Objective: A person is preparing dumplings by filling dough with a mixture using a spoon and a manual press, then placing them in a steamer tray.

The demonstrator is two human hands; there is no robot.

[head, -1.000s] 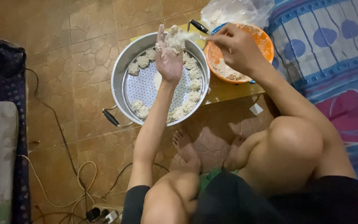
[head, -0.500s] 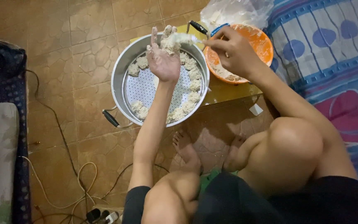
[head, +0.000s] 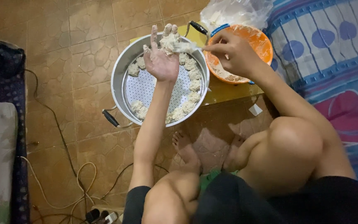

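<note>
Clearly pale, lumpy dough (head: pixel 170 41)

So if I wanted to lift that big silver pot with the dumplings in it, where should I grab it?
Probably by its two black handles, one at the near left rim and one at the far right. Come in from both sides with a hand on each. The pot is wide and round, and its rim is thin. The left hand, holding dough, hovers over it, so wait for it to move.
</note>
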